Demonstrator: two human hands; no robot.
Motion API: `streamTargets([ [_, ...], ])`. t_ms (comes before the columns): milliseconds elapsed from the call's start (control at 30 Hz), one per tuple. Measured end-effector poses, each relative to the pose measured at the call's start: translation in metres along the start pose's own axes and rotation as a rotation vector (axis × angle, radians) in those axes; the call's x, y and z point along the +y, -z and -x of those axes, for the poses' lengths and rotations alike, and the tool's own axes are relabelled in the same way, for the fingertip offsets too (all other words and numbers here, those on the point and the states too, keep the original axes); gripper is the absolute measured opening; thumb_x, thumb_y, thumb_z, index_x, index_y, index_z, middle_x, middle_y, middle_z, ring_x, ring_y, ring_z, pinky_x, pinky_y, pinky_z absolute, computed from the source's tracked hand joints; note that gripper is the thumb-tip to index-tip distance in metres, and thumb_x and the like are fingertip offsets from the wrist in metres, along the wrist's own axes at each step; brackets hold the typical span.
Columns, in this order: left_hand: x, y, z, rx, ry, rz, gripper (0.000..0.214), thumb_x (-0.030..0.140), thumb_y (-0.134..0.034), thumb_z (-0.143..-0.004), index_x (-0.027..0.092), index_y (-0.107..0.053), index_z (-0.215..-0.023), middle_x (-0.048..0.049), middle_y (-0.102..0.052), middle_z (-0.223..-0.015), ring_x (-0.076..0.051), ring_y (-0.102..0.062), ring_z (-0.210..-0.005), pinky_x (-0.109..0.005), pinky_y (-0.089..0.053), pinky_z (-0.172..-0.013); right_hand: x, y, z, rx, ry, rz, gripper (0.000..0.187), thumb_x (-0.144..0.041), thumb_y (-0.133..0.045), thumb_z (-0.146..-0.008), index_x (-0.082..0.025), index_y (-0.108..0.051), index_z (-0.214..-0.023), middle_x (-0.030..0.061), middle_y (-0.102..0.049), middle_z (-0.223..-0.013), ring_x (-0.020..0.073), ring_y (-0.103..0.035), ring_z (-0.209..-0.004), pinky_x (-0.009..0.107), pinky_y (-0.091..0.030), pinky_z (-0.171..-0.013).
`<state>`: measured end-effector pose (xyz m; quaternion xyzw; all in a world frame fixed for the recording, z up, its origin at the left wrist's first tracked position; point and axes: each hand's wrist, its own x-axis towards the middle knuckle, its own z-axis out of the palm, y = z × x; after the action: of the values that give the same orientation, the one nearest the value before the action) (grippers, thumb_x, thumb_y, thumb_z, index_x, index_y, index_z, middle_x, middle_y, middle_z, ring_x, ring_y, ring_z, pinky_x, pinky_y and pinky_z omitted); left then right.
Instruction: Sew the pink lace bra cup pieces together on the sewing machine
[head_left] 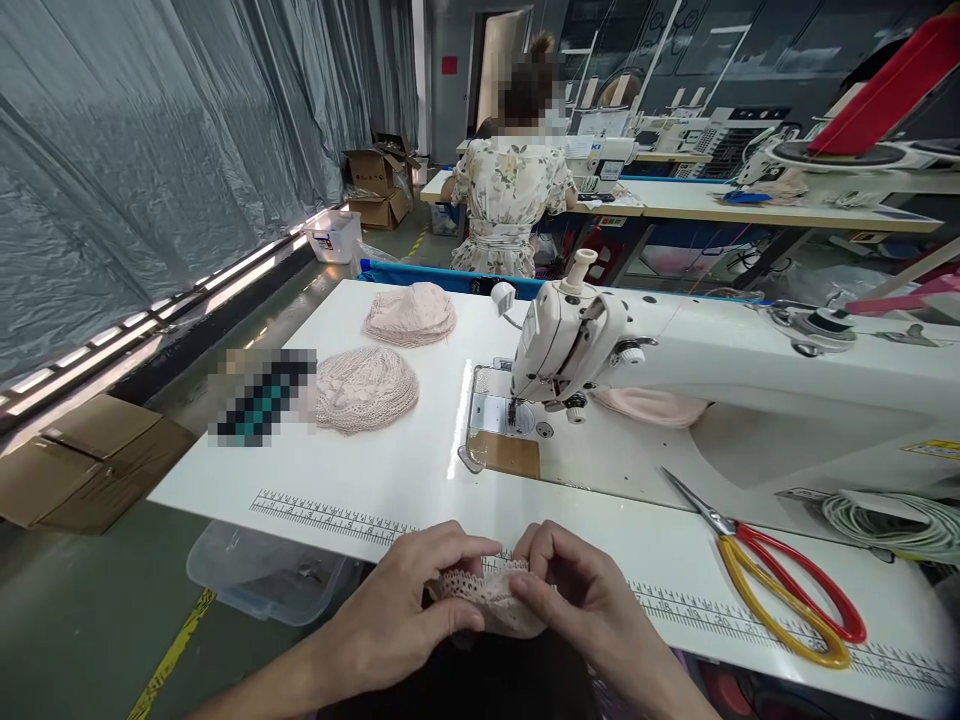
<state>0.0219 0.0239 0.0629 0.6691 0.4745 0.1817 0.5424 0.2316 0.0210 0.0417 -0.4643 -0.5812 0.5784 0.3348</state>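
Between my two hands, just off the table's front edge, is a small pale pink lace fabric piece with a scalloped, holed border. My left hand pinches its left end between thumb and fingers. At the other end my right hand has thumb and bent fingers closed on the fabric. Part of the piece is hidden behind the fingers. Beyond my hands stands a white sewing machine, its needle area above a metal plate. Two stacks of similar lace pieces, a nearer stack and a farther stack, lie on the left.
Scissors with red and yellow handles lie at right, near a coil of pale cord. More pink fabric sits under the machine arm. A printed ruler runs along the table's front. A co-worker sits ahead, back turned.
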Motion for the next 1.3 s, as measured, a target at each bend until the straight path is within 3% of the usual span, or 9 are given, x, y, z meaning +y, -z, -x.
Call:
streamTargets([
  [167,0.001,0.0,0.001,0.006,0.009,0.034,0.047,0.015,-0.061,-0.077,0.036,-0.061,-0.119,0.0019,-0.06,-0.101,-0.017,-0.05,-0.096,-0.026,-0.037,-0.087,-0.001,0.001,0.0,0.014,-0.031,0.029,0.019,-0.038,-0.062,-0.083,-0.021,-0.053,-0.086,-0.0022,-0.051,-0.072,0.0138,-0.045,-0.066,0.025,-0.038,-0.059],
  [267,0.001,0.001,0.001,-0.015,0.022,0.075,0.045,0.016,-0.062,-0.077,0.036,-0.062,-0.118,0.0018,-0.06,-0.099,-0.017,-0.051,-0.096,-0.025,-0.038,-0.085,-0.006,0.001,-0.001,-0.009,-0.04,0.098,0.02,-0.036,-0.06,-0.084,-0.021,-0.059,-0.098,-0.0025,-0.052,-0.07,0.0142,-0.047,-0.066,0.025,-0.039,-0.061],
  [467,-0.006,-0.006,-0.006,-0.02,0.1,0.292,0.051,0.023,-0.074,-0.07,0.027,-0.061,-0.119,0.0014,-0.058,-0.087,-0.015,-0.052,-0.08,-0.024,-0.042,-0.073,-0.008,-0.005,0.002,0.021,0.004,0.216,0.011,-0.032,-0.061,-0.083,-0.021,-0.062,-0.086,-0.0044,-0.05,-0.063,0.0124,-0.043,-0.059,0.022,-0.037,-0.055],
  [633,-0.007,-0.015,-0.011,-0.042,-0.014,0.146,0.014,0.03,-0.064,-0.083,0.021,-0.074,-0.084,0.001,-0.052,-0.074,-0.011,-0.047,-0.069,-0.022,-0.035,-0.063,0.0,-0.004,0.008,0.0,0.011,0.242,0.013,-0.032,-0.062,-0.085,-0.02,-0.061,-0.08,-0.0044,-0.051,-0.061,0.012,-0.044,-0.056,0.022,-0.035,-0.053],
  [833,-0.013,-0.016,-0.013,-0.05,-0.047,0.193,0.031,0.039,-0.059,-0.086,0.014,-0.066,-0.069,-0.0003,-0.05,-0.072,-0.011,-0.045,-0.067,-0.022,-0.032,-0.06,0.005,0.005,0.015,-0.041,0.112,0.362,0.02,-0.04,-0.067,-0.082,-0.022,-0.061,-0.075,-0.0012,-0.06,-0.073,0.0165,-0.052,-0.073,0.026,-0.038,-0.065],
  [1067,-0.015,-0.024,-0.014,-0.162,0.043,0.431,0.041,0.051,-0.06,-0.083,0.011,-0.065,-0.077,-0.0014,-0.054,-0.071,-0.012,-0.046,-0.067,-0.023,-0.035,-0.063,0.003,0.008,0.02,-0.018,0.169,0.401,0.028,-0.037,-0.052,-0.093,-0.021,-0.057,-0.07,-0.0006,-0.059,-0.067,0.0159,-0.052,-0.067,0.027,-0.036,-0.061],
  [1233,-0.002,-0.036,-0.021,-0.236,0.154,0.5,0.052,0.048,-0.07,-0.076,0.012,-0.061,-0.113,0.0064,-0.041,-0.057,-0.007,-0.031,-0.051,-0.019,-0.025,-0.051,0.004,0.013,0.027,-0.013,0.195,0.428,0.031,-0.036,-0.045,-0.096,-0.021,-0.051,-0.07,-0.0007,-0.056,-0.067,0.0158,-0.052,-0.066,0.028,-0.035,-0.063],
  [1300,0.006,-0.041,-0.025,-0.259,0.146,0.469,0.045,0.045,-0.068,-0.078,0.012,-0.066,-0.108,0.0056,-0.04,-0.057,-0.007,-0.03,-0.052,-0.02,-0.025,-0.051,0.005,0.016,0.031,-0.001,0.195,0.434,0.032,-0.036,-0.043,-0.097,-0.022,-0.049,-0.069,-0.0013,-0.054,-0.066,0.0152,-0.051,-0.064,0.028,-0.035,-0.063],
])
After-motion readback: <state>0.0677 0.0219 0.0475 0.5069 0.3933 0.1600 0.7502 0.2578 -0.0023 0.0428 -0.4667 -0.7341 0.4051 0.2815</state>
